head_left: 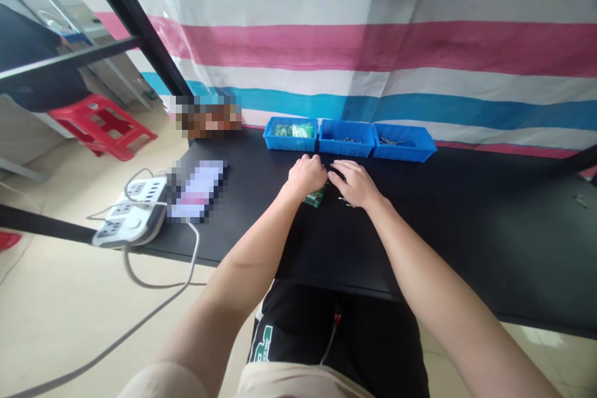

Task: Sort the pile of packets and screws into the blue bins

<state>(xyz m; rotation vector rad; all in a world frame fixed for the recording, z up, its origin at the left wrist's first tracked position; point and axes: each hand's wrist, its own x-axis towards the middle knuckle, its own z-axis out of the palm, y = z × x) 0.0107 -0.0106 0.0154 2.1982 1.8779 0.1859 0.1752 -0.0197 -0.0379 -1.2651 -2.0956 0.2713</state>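
My left hand (306, 175) is closed, its fingers curled over a small green circuit board (315, 198) on the black table. Only the board's near part shows; the hand covers the rest, and the exact grip is hidden. Close on its right is my right hand (355, 184), palm down, with thumb and fingers apart and nothing visible in it. Its fingertips point toward the left hand. Several small metal parts (344, 202) lie on the table by the right palm, partly hidden by it.
Along the back stand three blue bins: the left bin (291, 142) holds green boards, the middle bin (346, 147) and right bin (403, 150) small metal parts. At left are a phone (199, 189) and a power strip (135, 210) with cables. A striped sheet (298, 43) hangs behind.
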